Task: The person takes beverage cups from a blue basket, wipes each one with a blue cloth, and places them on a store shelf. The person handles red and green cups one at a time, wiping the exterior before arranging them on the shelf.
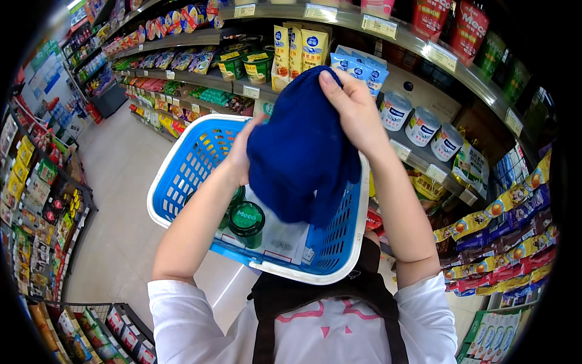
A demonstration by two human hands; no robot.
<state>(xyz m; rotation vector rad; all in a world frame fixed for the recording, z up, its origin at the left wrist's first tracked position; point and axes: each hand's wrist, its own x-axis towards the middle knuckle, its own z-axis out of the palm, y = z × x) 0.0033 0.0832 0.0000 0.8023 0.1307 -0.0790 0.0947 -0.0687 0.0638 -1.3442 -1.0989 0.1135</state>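
Note:
A dark blue cloth [300, 150] hangs bunched between my two hands, over a blue plastic shopping basket [182, 168] with a white rim. My right hand [350, 100] pinches the cloth's ribbed upper edge, thumb on the near side. Against its left side rests my left hand [241, 154], its fingertips partly hidden behind the fabric. Inside the basket, a green lidded cup [247, 223] stands upright near the front, with other green cups partly covered by my left forearm. White printed paper [282, 241] lies on the basket floor. The cloth hides the basket's back right part.
Shelves ahead carry yellow condensed-milk packs [313, 48], blue pouches [359, 68] and several white cans [423, 125]. Strips of hanging sachets [504, 218] are at the right. A snack rack [45, 195] lines the left, beside the tiled aisle floor [113, 182].

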